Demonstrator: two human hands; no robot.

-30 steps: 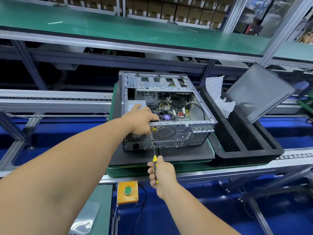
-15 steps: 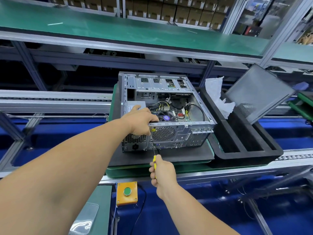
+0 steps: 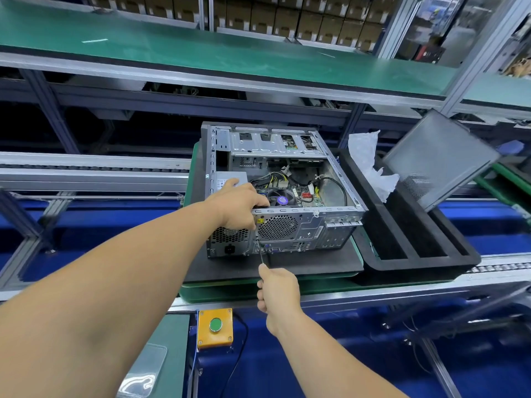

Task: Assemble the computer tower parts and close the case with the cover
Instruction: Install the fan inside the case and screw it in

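- The computer tower [image 3: 283, 191] lies on its side with the open side up, on a dark mat [image 3: 275, 268] over a green pallet [image 3: 230, 288] on the conveyor bench [image 3: 431, 288].
- Inside it, cables, a fan and a board show; the near-left corner of the interior is hidden by the left hand [image 3: 238, 205].
- The left hand rests on the tower's upper rear edge, fingers curled over the rim; their tips are out of sight, so what they clasp beyond the edge cannot be told.
- The right hand [image 3: 277, 291] is clenched round a screwdriver [image 3: 261, 252]; its handle is buried in the fist, and only the thin shaft shows, reaching up to the rear panel beside the round fan grille [image 3: 277, 226].
- The tip and any screw are too small to make out.
- To the right, a black foam tray [image 3: 416, 259] touches the pallet; the case cover [image 3: 439, 159] leans tilted in it, beside crumpled white plastic [image 3: 370, 165].
- A yellow button box [image 3: 215, 327] sits below the bench.
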